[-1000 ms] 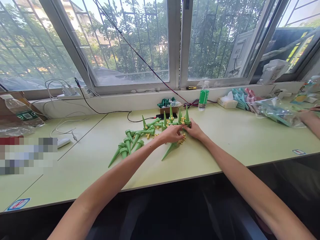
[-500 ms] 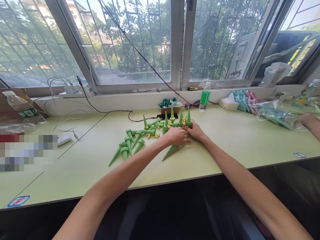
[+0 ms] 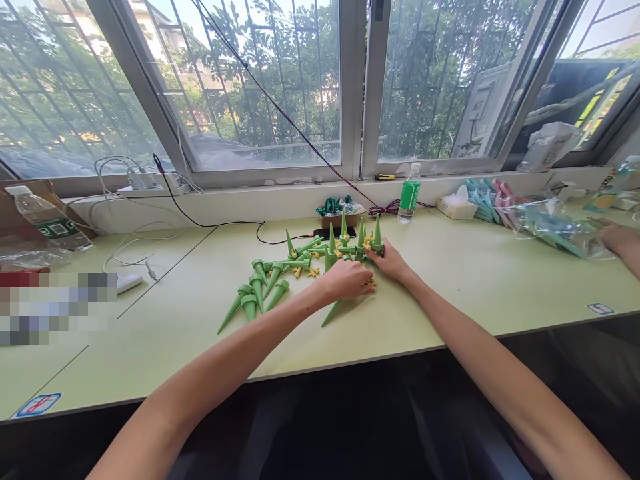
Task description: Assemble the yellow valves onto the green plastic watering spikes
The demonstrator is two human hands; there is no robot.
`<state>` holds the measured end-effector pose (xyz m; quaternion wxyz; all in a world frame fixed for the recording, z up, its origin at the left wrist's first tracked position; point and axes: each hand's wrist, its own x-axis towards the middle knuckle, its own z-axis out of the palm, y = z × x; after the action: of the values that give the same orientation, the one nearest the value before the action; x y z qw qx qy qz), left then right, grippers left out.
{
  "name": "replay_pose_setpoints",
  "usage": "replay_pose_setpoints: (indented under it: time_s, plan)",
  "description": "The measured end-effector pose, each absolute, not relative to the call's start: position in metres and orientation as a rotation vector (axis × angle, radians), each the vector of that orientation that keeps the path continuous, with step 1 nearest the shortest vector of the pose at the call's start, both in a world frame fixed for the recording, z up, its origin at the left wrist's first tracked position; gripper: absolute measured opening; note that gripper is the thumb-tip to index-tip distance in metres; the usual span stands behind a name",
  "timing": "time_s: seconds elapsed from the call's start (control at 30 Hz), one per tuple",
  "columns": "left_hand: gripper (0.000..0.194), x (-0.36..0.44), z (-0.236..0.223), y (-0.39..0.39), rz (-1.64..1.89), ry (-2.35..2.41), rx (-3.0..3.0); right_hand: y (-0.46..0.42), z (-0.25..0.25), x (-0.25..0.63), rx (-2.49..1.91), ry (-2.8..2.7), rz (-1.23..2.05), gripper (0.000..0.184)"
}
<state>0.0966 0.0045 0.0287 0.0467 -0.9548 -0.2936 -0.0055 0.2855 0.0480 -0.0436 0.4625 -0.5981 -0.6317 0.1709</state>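
My left hand (image 3: 349, 280) is closed, its fingers curled over several small yellow plastic pieces (image 3: 370, 283) low over the table. My right hand (image 3: 391, 261) is closed around the base of an upright green watering spike (image 3: 377, 235). More green spikes stand upright beside it, such as the tall spike (image 3: 332, 240), with yellow pieces among them. To the left, several green spikes (image 3: 256, 287) lie loose on their sides. One lying spike (image 3: 331, 313) pokes out from under my left hand. My left-hand fingertips are partly hidden.
On the pale table (image 3: 450, 293), a small box (image 3: 340, 220) and a dark phone (image 3: 327, 233) sit behind the spikes. A water bottle (image 3: 410, 193) and tissue pack (image 3: 457, 208) stand farther back. At right, another person's hand (image 3: 617, 240) is beside bagged items (image 3: 555, 227).
My left hand has drawn slightly down and left, away from my right hand, and yellow pieces now show at its fingers. My right hand has stayed at the upright spike.
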Motion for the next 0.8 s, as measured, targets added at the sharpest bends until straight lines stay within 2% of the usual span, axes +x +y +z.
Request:
replay_pose_setpoints:
  time_s: [0.17, 0.43, 0.5, 0.7, 0.8]
  plan:
    - [0.024, 0.084, 0.027, -0.013, -0.010, -0.821, -2.861, 0.047, -0.043, 0.285, -1.453, -1.545, 0.437, 0.033]
    - [0.029, 0.058, 0.017, -0.025, -0.095, -0.604, -2.812, 0.044, -0.041, 0.282, -1.432, -1.519, 0.453, 0.040]
    - [0.028, 0.049, 0.015, -0.026, -0.116, -0.554, -2.798, 0.043, -0.044, 0.282, -1.419, -1.503, 0.469, 0.047]
    - [0.024, 0.022, 0.010, -0.026, -0.182, -0.497, -2.836, 0.035, -0.049, 0.295, -1.588, -1.426, 0.393, 0.085]
    - [0.024, 0.011, 0.008, -0.018, -0.268, -0.675, -2.851, 0.019, -0.045, 0.301, -1.791, -1.458, 0.274, 0.080]
